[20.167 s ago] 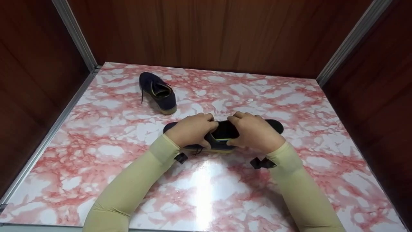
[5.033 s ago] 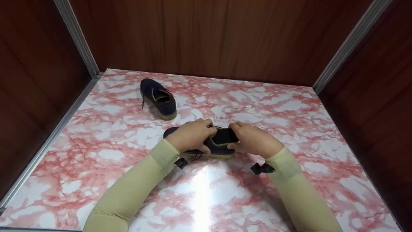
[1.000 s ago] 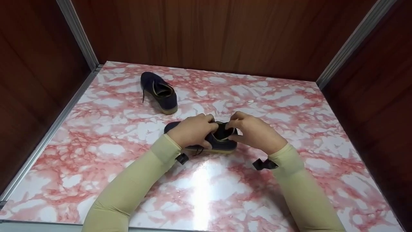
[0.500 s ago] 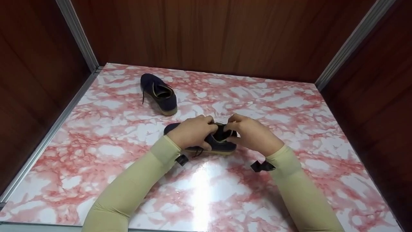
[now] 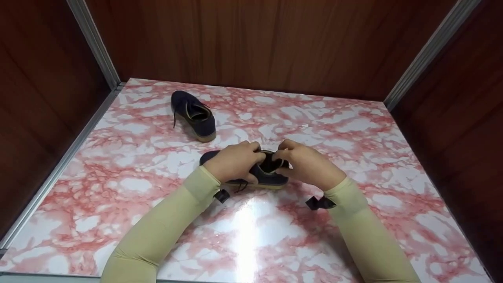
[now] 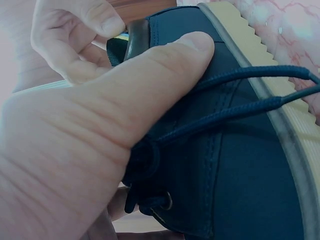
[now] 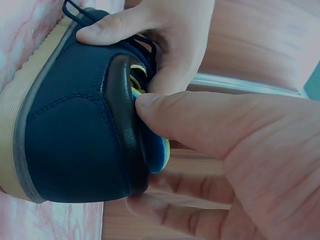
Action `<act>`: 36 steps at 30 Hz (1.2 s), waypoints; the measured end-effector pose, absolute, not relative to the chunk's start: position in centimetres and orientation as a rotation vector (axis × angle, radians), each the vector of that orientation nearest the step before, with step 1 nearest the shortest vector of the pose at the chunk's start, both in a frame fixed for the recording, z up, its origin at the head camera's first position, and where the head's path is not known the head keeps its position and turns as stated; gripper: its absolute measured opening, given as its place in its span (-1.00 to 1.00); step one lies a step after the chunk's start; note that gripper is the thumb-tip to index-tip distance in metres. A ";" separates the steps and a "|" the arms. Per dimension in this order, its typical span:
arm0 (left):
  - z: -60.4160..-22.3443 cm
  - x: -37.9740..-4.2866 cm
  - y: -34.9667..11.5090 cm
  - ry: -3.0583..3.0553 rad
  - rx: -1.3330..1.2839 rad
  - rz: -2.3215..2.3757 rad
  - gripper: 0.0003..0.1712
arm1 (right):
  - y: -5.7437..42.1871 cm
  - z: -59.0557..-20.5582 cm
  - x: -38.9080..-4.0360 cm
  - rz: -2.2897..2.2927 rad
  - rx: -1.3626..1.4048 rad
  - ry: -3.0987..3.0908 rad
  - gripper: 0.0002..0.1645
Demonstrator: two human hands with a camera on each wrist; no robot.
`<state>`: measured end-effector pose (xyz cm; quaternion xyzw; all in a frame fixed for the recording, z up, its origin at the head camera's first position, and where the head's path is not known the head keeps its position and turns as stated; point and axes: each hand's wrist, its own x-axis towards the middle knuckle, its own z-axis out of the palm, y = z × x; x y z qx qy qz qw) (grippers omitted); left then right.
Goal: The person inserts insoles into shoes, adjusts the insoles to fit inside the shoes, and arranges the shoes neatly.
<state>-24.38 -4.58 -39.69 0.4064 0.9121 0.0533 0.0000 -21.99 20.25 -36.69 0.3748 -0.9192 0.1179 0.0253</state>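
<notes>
A dark navy lace-up shoe (image 5: 271,179) with a tan sole lies sideways before me, toe to the left. My left hand (image 5: 234,161) grips it across the laces; in the left wrist view the thumb (image 6: 165,65) presses on its side. My right hand (image 5: 310,163) is at the heel opening, fingers curled. There it pinches an insole (image 7: 159,150) with a blue face and yellow edge, whose heel end shows above the dark padded collar (image 7: 122,100). The insole's front part is hidden inside the shoe.
A matching shoe (image 5: 194,118) stands farther back on the left, its lace hanging down one side. The red-and-white marbled table (image 5: 346,220) is enclosed by brown wood panels (image 5: 251,43) at the back and both sides.
Twenty seconds ago the insole stuck out far right past my right hand; now it is mostly inside the shoe. Over the last second my right fingers moved slightly left into the opening.
</notes>
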 end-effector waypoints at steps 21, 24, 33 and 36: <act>-39.6 -24.2 -4.5 2.856 1.245 0.170 -0.42 | 20.5 -36.3 -22.0 0.341 1.159 -2.848 -0.78; -39.6 -24.2 -4.5 2.856 1.248 0.175 -0.42 | 20.5 -36.3 -22.0 0.332 1.143 -2.862 -0.77; -39.7 -24.2 -4.5 2.872 1.266 0.172 -0.41 | 20.2 -36.7 -22.1 0.321 1.144 -2.824 -0.82; -39.7 -24.2 -4.5 2.877 1.268 0.164 -0.40 | 20.0 -36.7 -22.1 0.313 1.144 -2.811 -0.84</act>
